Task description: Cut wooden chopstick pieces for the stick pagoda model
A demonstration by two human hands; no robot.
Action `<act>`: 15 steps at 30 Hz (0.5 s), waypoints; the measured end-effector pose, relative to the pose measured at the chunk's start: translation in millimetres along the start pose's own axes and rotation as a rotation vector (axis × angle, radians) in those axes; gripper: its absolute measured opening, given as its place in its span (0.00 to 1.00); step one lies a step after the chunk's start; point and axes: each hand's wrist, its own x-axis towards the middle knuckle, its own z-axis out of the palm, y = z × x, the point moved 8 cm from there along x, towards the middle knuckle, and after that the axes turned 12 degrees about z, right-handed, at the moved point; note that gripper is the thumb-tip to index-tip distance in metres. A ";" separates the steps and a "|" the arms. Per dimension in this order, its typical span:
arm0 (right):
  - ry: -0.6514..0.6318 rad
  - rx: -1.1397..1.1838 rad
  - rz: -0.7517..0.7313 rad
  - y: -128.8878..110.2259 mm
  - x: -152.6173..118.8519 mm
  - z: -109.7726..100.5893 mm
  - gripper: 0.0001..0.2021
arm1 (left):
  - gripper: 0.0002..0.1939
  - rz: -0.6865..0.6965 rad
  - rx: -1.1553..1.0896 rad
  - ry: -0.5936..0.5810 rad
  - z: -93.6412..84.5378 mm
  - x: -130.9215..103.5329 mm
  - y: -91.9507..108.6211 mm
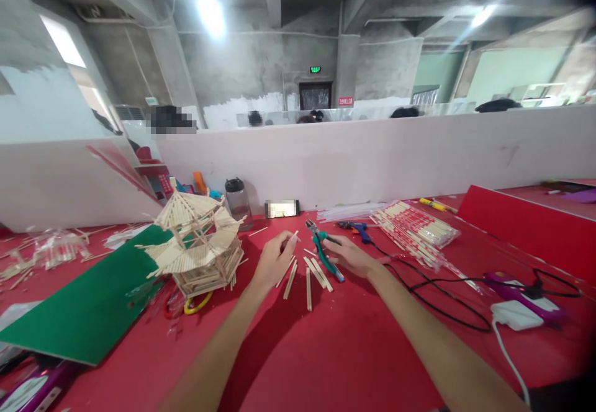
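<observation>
My left hand (pixel 278 257) is closed near the middle of the red table (pixel 298 362), its fingers pinching a small pale stick piece (pixel 294 237). To its right, my right hand (pixel 348 255) is wrapped round green-handled pliers (pixel 326 254), whose metal jaws point up and left. Several short wooden sticks (pixel 308 289) lie fanned out on the table below and between the hands. Left of my left hand stands a pavilion model (pixel 200 244) built of thin wooden sticks, with layered roofs.
A green board (pixel 88 297) lies at the left. Behind are a bottle (pixel 238 202), a phone (pixel 282 208) and a white partition (pixel 326 164). A blue glue gun (pixel 361 231), stick packs (pixel 419 229), black cables and a purple power strip (pixel 526 297) lie at the right.
</observation>
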 end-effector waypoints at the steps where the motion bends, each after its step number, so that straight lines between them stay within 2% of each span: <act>1: -0.026 0.018 0.038 -0.7 -1.3 6.5 0.24 | 0.18 -0.003 0.002 0.011 -1.7 0.1 -0.3; 4: -0.063 0.007 0.067 -8.8 -6.5 19.8 0.23 | 0.18 -0.007 -0.006 0.014 -3.4 0.4 -0.2; 9: -0.005 -0.172 -0.062 -31.8 -12.7 23.6 0.21 | 0.17 0.004 -0.031 0.008 -2.5 0.5 3.0; 15: 0.076 -0.301 -0.205 -45.0 -15.3 21.6 0.21 | 0.15 0.022 0.005 0.004 -0.5 -1.8 5.0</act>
